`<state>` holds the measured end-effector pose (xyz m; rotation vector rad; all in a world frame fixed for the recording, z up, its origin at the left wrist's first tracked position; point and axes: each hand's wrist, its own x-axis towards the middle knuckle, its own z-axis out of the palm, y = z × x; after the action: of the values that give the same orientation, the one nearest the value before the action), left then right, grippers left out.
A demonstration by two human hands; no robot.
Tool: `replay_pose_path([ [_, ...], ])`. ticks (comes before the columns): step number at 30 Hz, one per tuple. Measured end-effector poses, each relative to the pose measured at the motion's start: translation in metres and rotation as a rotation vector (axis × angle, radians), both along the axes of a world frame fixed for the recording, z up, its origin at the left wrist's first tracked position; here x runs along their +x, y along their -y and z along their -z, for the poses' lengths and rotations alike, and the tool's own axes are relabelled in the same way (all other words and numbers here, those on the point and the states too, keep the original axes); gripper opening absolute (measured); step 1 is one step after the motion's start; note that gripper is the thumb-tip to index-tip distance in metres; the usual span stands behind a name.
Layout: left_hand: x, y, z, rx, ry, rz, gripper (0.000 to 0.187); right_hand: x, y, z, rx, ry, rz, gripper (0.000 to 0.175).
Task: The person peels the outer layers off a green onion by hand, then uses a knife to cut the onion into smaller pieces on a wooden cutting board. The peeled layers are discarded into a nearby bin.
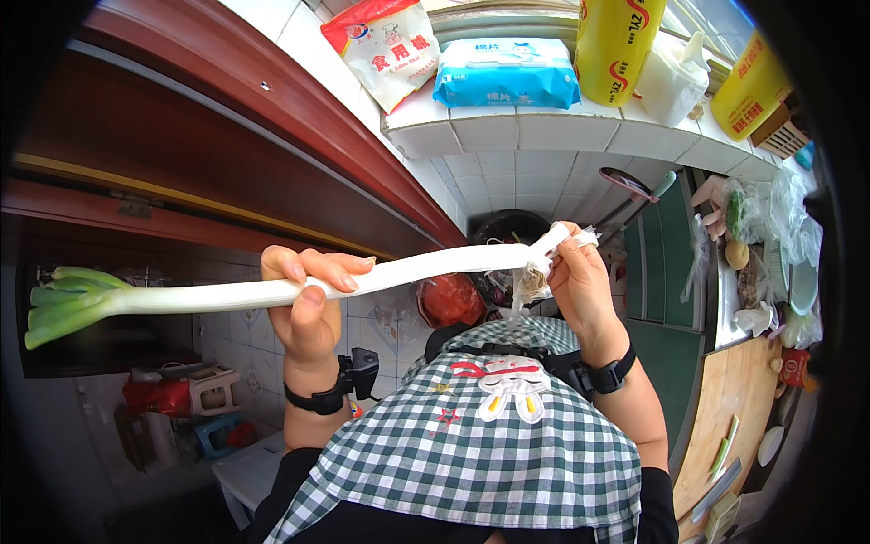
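A long leek or large green onion [435, 265] lies almost level across my view, its cut green leaves at the far left and its root end at the right. My left hand [309, 296] grips the white stalk around its middle. At the root end, the fingers of my right hand [578, 279] pinch a loose strip of white outer skin [550, 238]. Torn skin and dry roots [533, 279] hang just beside those fingers. Below the root end stands a dark bin [510, 223], partly hidden by the stalk and my right hand.
A red plastic bag [450, 299] lies on the tiled floor. At the right, a counter carries a wooden cutting board [720, 408], with a knife [717, 489] and green pieces. A wipes pack [506, 73] and yellow rolls stand on the tiled ledge [557, 129]. Dark red cabinetry [224, 136] runs along the left.
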<state>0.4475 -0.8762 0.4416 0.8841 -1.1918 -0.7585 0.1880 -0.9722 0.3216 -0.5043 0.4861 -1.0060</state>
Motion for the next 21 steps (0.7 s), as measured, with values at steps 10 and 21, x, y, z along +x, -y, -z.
replay_pose_path([
  [10,0.000,0.002,0.000,-0.029,-0.039,0.065,0.024,-0.001,0.005,0.005,0.075,-0.164,-0.005,0.022],
  [21,-0.001,0.005,0.006,0.027,-0.041,0.133,0.025,-0.019,0.014,0.017,-0.710,-1.539,-0.249,0.051],
])
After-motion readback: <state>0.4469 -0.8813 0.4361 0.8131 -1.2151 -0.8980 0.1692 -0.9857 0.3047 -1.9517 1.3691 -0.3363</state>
